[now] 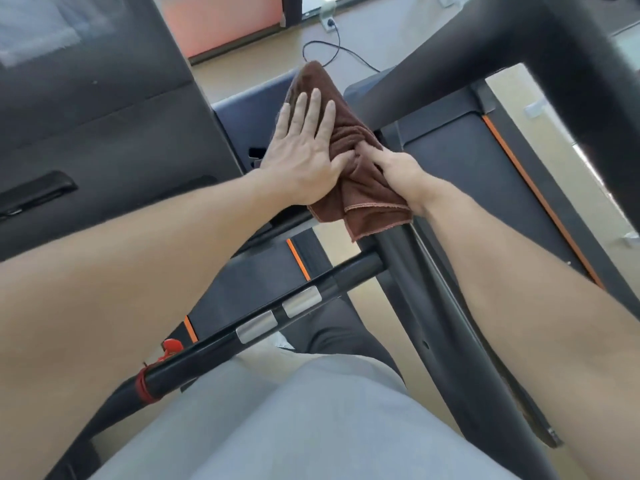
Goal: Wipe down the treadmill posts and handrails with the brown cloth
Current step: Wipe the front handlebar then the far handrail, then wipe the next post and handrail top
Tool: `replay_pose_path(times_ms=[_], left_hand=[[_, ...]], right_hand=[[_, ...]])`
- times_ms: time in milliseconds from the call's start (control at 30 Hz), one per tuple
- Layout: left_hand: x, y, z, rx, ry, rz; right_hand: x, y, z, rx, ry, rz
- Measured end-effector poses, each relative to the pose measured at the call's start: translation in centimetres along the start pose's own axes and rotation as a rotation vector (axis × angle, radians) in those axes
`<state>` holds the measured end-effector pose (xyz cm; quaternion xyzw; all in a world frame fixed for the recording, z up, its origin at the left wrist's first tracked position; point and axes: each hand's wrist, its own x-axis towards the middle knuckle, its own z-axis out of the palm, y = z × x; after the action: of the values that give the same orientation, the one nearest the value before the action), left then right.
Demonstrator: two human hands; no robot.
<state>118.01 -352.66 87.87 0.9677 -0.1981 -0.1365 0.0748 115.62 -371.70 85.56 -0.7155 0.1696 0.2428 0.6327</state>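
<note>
Head view, brown cloth (pixel 349 161): draped over the treadmill post (pixel 408 258), so both faces get rubbed.
Left hand (pixel 304 150): we press it flat, fingers straight, pinning cloth to post.
Right hand (pixel 394 168): fingers curled, gripping bunched cloth opposite.
Handrail (pixel 263 317): below, we judge it unwiped.

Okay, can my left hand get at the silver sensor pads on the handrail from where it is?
Probably yes. The left hand lies flat on the brown cloth, gripping nothing, and the sensor pads on the handrail sit uncovered below that forearm, with nothing between.
</note>
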Motion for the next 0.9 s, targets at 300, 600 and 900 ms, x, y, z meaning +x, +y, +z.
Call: replay_pose_path(times_ms=[300,600,900], left_hand=[[-5.9,6.6,1.5,-0.107,-0.141,0.142],[-11.7,9.4,5.7,-0.315,-0.159,0.149],[-13.0,9.8,4.3,-0.455,-0.076,-0.086]], right_hand=[[-9.8,5.4,-2.0,0.125,-0.080,0.103],[-15.4,9.6,-2.8,-0.366,0.024,-0.051],[-15.7,8.9,-2.1,-0.378,0.048,-0.099]])
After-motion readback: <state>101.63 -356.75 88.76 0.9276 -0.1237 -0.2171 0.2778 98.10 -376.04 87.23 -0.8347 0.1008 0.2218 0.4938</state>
